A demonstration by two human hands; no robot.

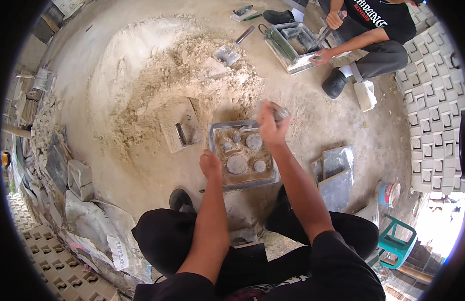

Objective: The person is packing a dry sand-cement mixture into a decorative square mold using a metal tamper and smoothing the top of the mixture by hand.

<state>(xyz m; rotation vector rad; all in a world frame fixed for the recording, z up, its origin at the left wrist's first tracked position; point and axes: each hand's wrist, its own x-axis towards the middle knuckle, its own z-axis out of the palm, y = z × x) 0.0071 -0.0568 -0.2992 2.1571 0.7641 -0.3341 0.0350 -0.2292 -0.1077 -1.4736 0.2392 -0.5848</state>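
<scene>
1. One sand-filled frame (pixel 231 124) on the floor (pixel 312 118) holds two large discs (pixel 237 164).
2. One left hand (pixel 210 163), at the frame's left edge: grip I cannot tell.
3. One right hand (pixel 273 128), by its far-right corner: grip wrapped around one blurred tool (pixel 281 115).

Grey frame (pixel 247 184), brown sand (pixel 247 153), pale-grey discs (pixel 237 164), teal-green stool (pixel 399 245)

Here on the floor (pixel 373 135) sits the frame (pixel 232 124), discs (pixel 237 164) inside. Left of it lies a slab (pixel 167 123); behind, a heap (pixel 157 65) bears a trowel (pixel 226 55). Right lie panels (pixel 338 190), then a bucket (pixel 388 193) and stool (pixel 395 245).
</scene>
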